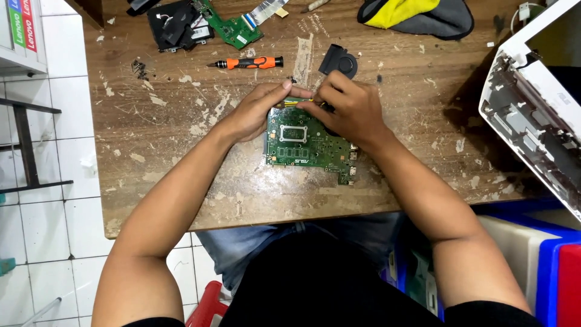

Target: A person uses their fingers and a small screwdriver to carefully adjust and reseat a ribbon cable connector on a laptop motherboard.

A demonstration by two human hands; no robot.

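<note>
Two hands meet over a green circuit board (305, 145) lying flat near the middle of the scarred wooden worktop (157, 139). The left hand (257, 112) rests curled on the board's upper left edge, fingers pressing there. The right hand (348, 109) covers the upper right corner, fingertips pinched together on something small I cannot make out. Just beyond lie an orange-handled screwdriver (248, 62) and a black fan (339, 60); a white laptop shell (532, 115) sits at the right.
</note>
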